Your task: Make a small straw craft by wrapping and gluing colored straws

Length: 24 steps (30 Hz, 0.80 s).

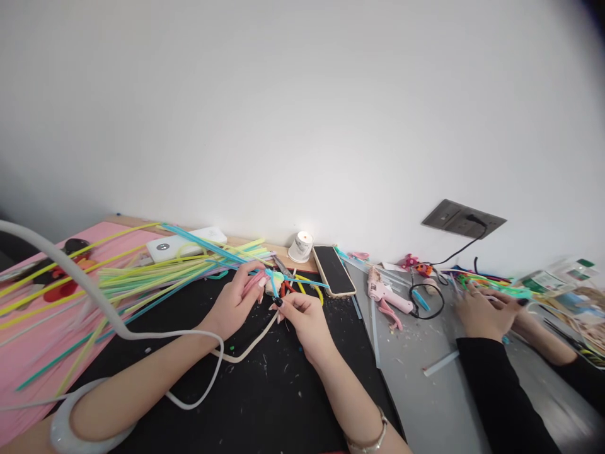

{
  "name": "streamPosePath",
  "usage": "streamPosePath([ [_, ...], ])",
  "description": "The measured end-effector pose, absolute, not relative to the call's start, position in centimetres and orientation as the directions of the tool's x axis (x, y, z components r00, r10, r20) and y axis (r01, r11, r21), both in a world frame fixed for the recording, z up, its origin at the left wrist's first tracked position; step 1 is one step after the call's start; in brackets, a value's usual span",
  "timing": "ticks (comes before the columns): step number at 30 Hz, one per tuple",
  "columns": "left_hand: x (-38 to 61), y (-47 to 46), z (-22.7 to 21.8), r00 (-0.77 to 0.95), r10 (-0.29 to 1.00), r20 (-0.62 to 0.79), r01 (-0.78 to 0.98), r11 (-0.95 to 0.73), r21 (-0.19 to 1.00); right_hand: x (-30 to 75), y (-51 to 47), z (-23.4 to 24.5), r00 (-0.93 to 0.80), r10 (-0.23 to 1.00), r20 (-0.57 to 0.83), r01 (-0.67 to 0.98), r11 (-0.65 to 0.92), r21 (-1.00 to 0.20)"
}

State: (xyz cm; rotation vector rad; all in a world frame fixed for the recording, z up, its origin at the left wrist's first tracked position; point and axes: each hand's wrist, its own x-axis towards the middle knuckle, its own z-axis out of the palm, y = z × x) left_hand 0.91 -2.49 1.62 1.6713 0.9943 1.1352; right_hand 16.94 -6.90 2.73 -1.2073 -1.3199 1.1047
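Both forearms angle in from below, hands nearly meeting. Left hand (231, 307): thumb and fingers pinched on the pipe-cleaner piece (278, 277). Right hand (304, 320): thumb and index clamped on its lower end; exact strand too small to tell. Piece sits between the 2 sets of fingertips: small, fuzzy, pale green middle, blue strands, 1 jutting out above the right fingers. Smartphone (334, 271) beyond right fingertips, paper cup (301, 247) beyond both.
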Motion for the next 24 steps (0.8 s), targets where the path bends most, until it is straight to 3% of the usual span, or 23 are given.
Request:
streamPosePath([
  [3,0.7,-2.5,1.6,0.27,0.904,0.332,0.287,-0.404,0.868,16.9,-6.9,2.8,-0.033,0.999,0.01,-0.132,0.005,-0.991],
  [6,0.5,-2.4,1.5,0.277,0.89,0.363,0.368,-0.447,0.815,17.0,-7.0,2.8,-0.047,0.999,0.0,-0.196,-0.009,-0.981],
  [16,0.5,-2.4,1.7,0.397,0.841,0.368,0.494,-0.534,0.686,17.0,-7.1,3.2,-0.087,0.996,0.035,-0.042,0.032,-0.999],
  [20,0.6,-2.4,2.0,0.47,0.818,0.332,0.514,-0.559,0.651,17.3,-7.2,3.6,-0.081,0.985,0.15,0.17,0.162,-0.972],
  [24,0.6,-2.2,1.8,0.538,0.778,0.324,0.501,-0.604,0.62,17.9,-7.5,4.0,-0.102,0.911,0.399,0.529,0.389,-0.755],
])
